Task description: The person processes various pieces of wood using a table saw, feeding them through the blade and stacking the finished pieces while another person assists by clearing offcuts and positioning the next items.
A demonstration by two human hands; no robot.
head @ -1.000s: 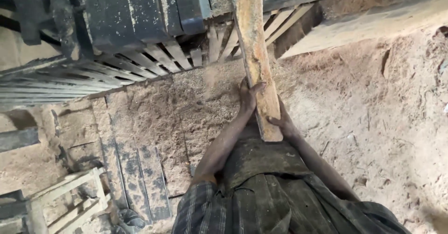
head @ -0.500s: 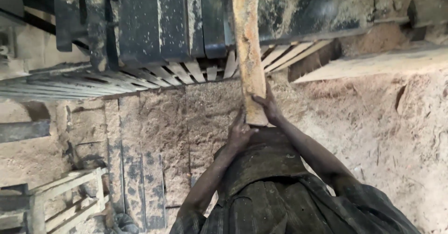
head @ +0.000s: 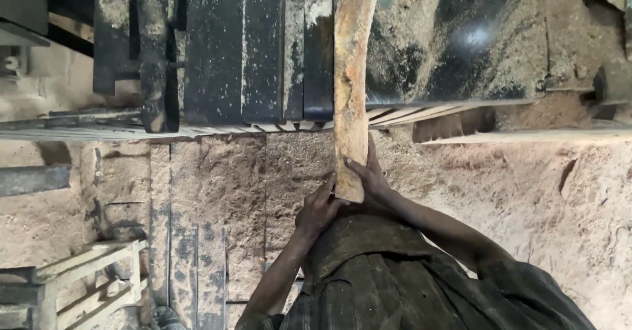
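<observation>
Pale tan plank (head: 351, 86), streaked orange-brown. Black machine bed (head: 263, 47), flecked with light sawdust. Beige, grainy sawdust floor (head: 526, 198). Faded grey-white wooden frame (head: 92, 284). Dark olive-grey apron (head: 375, 277), smudged; faint plaid on dark shirt sleeve (head: 540, 297).

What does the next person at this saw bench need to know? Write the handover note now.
Left hand: grip on the near end of the long rough pale wooden plank, from the left side.
Right hand: grip on the same end, from the right.
Plank: lengthwise on the dark sawdust-covered machine bed, far end out of view.
Done: plank laid on the bed.
Left: cannot tell how far the cut has gone.
</observation>
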